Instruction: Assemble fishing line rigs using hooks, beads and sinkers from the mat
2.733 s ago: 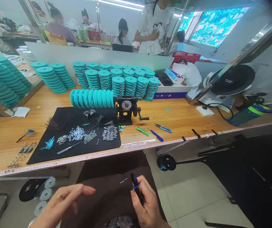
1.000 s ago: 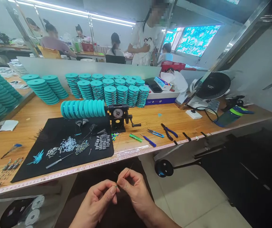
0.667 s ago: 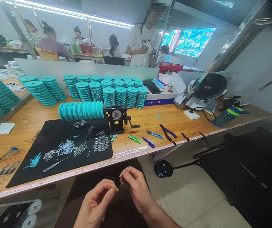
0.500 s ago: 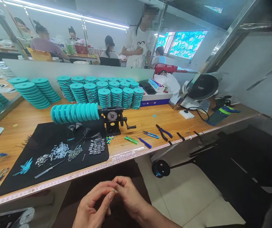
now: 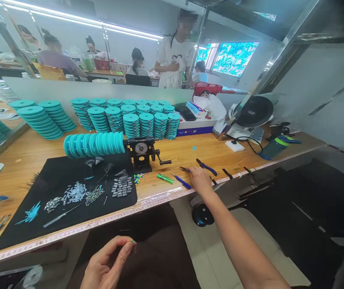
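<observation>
Dark brown cloth (image 5: 156, 257) lies nearest, across the lap below the bench edge. Above it, the left hand (image 5: 107, 263) is held with its fingertips pressed together, and a tiny green-tipped piece (image 5: 132, 241) is pinched between them; its exact form is too small to be made out.

Well to the right of that hand, the right hand (image 5: 200, 179) is stretched out over the bench (image 5: 172, 154), with its fingers lowered towards the wood. Whether anything is gripped by it cannot be told. Small blue-handled scissors (image 5: 185, 169) are partly hidden by those fingers, and blue-handled pliers (image 5: 206, 167) lie just beyond them. A blue-handled tool (image 5: 182, 182) and a green tube (image 5: 165, 178) are placed just to the left of the right hand.

Farther left of that hand, a black mat (image 5: 54, 180) is spread on the bench, and small grey sleeves (image 5: 119, 188) and teal tufts (image 5: 30, 213) are laid out on it. Behind the mat, a hand-cranked winder (image 5: 142, 149) is set with teal spools (image 5: 94, 144) packed along its spindle. Beyond the right hand, stacks of teal spools (image 5: 146, 125) are ranged against a pale partition (image 5: 100, 90). Past the partition, a standing person in white (image 5: 175, 52) is seen among other workers.
</observation>
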`<move>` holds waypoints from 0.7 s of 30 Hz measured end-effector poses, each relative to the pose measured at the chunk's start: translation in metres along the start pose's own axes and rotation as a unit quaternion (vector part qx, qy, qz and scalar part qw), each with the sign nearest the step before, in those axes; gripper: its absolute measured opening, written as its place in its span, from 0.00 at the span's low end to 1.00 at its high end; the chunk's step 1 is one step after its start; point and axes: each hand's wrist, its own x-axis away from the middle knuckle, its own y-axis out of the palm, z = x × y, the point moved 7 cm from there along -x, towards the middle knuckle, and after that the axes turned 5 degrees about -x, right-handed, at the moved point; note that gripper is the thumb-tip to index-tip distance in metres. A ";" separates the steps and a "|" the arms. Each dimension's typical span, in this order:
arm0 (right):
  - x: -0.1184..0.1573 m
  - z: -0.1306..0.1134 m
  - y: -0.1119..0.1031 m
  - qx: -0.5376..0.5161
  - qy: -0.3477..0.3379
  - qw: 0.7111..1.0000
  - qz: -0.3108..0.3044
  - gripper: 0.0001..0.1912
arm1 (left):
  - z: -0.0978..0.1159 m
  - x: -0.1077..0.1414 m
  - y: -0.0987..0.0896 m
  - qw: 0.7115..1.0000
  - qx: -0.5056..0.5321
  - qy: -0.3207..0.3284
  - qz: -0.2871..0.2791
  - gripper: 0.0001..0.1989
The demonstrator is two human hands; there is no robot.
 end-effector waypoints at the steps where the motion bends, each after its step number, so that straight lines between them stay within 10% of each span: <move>1: -0.002 0.000 0.000 -0.005 -0.002 1.000 -0.002 0.10 | 0.000 0.001 -0.001 1.000 -0.003 -0.006 0.002 0.14; 9: 0.064 -0.071 0.032 -0.156 0.024 0.981 -0.114 0.26 | 0.004 0.001 -0.006 1.000 0.006 -0.027 0.008 0.16; 12: 0.127 -0.115 0.072 -0.363 0.114 0.861 -0.339 0.26 | 0.003 -0.001 -0.004 0.999 0.030 -0.039 -0.015 0.16; 15: 0.170 -0.143 0.091 -0.474 0.186 0.744 -0.432 0.25 | 0.003 -0.003 0.000 0.997 0.053 -0.038 -0.043 0.15; 21: 0.183 -0.149 0.101 -0.506 0.234 0.690 -0.463 0.24 | 0.005 -0.001 0.009 0.989 0.094 -0.044 -0.107 0.16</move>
